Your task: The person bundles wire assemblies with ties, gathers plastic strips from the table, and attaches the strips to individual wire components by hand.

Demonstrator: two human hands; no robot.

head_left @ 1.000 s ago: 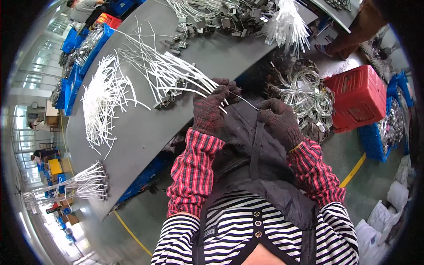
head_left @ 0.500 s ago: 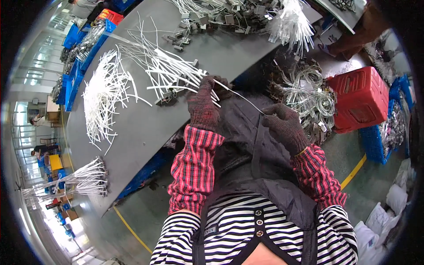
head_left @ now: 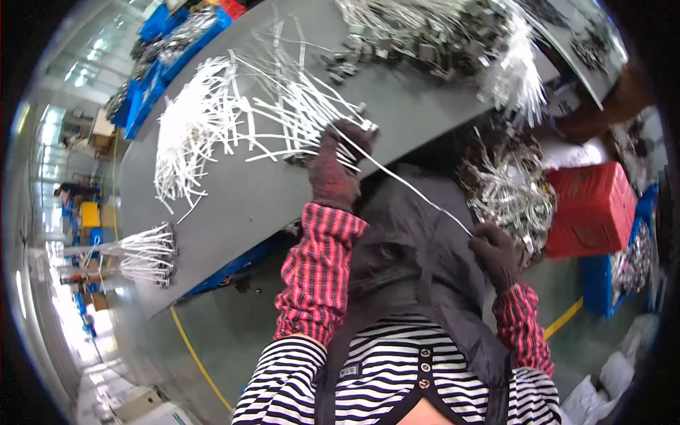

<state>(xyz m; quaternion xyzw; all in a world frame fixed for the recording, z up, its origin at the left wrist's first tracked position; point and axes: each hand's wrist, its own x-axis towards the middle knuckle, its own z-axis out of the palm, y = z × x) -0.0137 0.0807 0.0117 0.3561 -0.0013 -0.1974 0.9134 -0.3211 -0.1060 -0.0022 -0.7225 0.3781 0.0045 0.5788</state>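
Note:
My left hand (head_left: 331, 173), in a dark reddish knit glove, is closed around a bundle of thin cables with white sleeves (head_left: 301, 117) at the table's edge. One white cable (head_left: 418, 191) runs from that hand across my dark apron, almost straight. Its far end is pinched in the gloved fingers of my right hand (head_left: 498, 256), low and to the right. Small metal connectors stick out by my left fingers, partly hidden. Left of the bundle, a loose heap of white tubes (head_left: 188, 138) lies on the grey table (head_left: 234, 212).
More connector-ended cables (head_left: 145, 255) lie at the table's left corner, and a large pile of connectors (head_left: 418, 53) at the back. Coiled cables (head_left: 510, 188) hang beside a red crate (head_left: 591, 209) on the right. Blue bins (head_left: 152, 88) stand beyond the table.
My right hand has moved down and to the right, away from my left, with the cable end. More of the cable now stretches between the hands. The view has shifted somewhat.

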